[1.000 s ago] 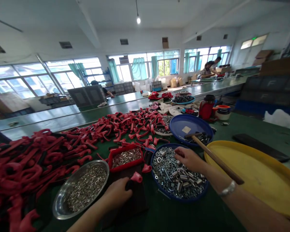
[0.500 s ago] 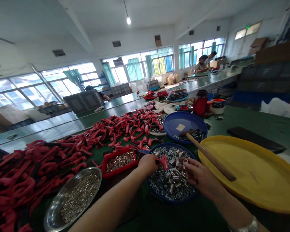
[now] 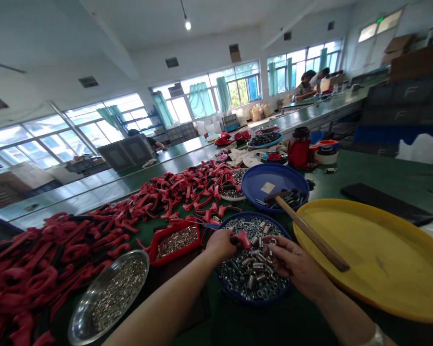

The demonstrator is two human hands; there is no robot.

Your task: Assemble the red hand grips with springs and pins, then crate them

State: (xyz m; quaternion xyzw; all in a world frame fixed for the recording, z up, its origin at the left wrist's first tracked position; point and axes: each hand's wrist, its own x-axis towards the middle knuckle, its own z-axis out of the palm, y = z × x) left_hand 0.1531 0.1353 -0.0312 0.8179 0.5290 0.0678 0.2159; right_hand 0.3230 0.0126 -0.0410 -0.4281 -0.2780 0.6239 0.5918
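Observation:
My left hand (image 3: 221, 244) is closed around a red and black handle piece (image 3: 242, 239), held over the near blue bowl (image 3: 226, 284) full of metal nuts and springs. My right hand (image 3: 296, 266) hovers over the same bowl, fingers pinched near a small metal ring (image 3: 273, 241) just beside the red piece. The two hands are close together above the bowl's middle.
A wide heap of red handles (image 3: 94, 230) covers the green table at left. A steel dish (image 3: 108, 298) and a red tray (image 3: 175, 241) hold small metal parts. A hammer (image 3: 306, 230) lies across a yellow tray (image 3: 375, 259) and a second blue bowl (image 3: 274, 180). People work at far benches.
My left hand carried the red piece from near the steel dish to above the blue bowl. My right hand drew back from the bowl's far rim to meet it.

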